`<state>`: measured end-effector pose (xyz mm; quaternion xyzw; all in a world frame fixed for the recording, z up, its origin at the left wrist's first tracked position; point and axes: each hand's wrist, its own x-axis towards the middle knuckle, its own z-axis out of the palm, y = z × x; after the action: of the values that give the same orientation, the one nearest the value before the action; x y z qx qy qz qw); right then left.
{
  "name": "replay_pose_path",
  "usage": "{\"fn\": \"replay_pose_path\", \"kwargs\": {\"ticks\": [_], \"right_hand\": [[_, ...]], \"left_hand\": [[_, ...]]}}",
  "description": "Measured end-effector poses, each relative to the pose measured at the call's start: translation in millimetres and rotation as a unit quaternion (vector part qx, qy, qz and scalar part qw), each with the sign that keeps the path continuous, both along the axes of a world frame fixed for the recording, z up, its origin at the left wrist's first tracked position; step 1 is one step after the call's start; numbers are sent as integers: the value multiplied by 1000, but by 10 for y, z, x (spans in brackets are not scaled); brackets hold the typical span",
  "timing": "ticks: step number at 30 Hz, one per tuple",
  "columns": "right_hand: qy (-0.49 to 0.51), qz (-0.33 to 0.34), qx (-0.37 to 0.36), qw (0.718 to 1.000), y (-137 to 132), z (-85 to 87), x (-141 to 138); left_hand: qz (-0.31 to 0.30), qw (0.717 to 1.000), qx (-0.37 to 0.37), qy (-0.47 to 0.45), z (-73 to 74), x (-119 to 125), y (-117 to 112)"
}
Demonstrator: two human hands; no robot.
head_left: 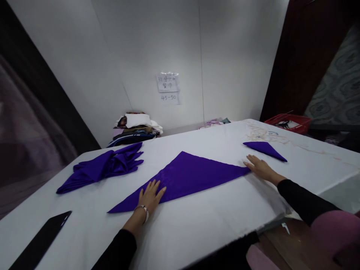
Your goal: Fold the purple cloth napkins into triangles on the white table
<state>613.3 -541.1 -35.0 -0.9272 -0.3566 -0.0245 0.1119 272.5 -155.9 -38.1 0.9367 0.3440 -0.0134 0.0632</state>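
Note:
A purple cloth (194, 174) lies on the white-covered table as a wide triangle, its peak pointing away from me. My left hand (150, 195) rests flat on its lower left part, fingers spread, with a bracelet at the wrist. At the cloth's right corner, my right hand (260, 167) lies with fingers stretched out, touching or just beside the tip. Beyond that hand is a smaller folded purple cloth (266, 149). A loose, rumpled pile of purple cloths (104, 165) lies to the left.
A long black flat object (42, 240) lies at the table's (213, 228) front left. Stacked folded fabrics (136, 127) stand by the wall at the back. Pale loose threads (261, 133) and a red basket (292, 122) are at the back right. A handwritten paper sign (168, 88) hangs on the wall.

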Motion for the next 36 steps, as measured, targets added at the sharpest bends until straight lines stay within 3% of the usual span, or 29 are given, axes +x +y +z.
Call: {"fn": "replay_pose_path", "kwargs": {"ticks": [5,9,12,20,28,32,36], "right_hand": [[61,91,-1,994,899,122,-170],[56,95,-32,993,1515,110,-215],[52,88,-51,993,1773,80,-215],[95,75,-77,990,1947,74,-137],[41,68,-19,997,2180,101,-107],[2,124,0,992,2213,27,-357],[34,262,-4,964,2252,-114,-722]], "left_hand": [[62,997,42,-14,165,126,259],[79,995,53,-10,209,273,416],[90,995,44,-10,206,387,471],[96,995,-1,-27,164,515,592],[141,988,30,-56,196,529,772],[82,992,54,-78,111,562,574],[-43,996,36,-74,-66,651,227]]}}
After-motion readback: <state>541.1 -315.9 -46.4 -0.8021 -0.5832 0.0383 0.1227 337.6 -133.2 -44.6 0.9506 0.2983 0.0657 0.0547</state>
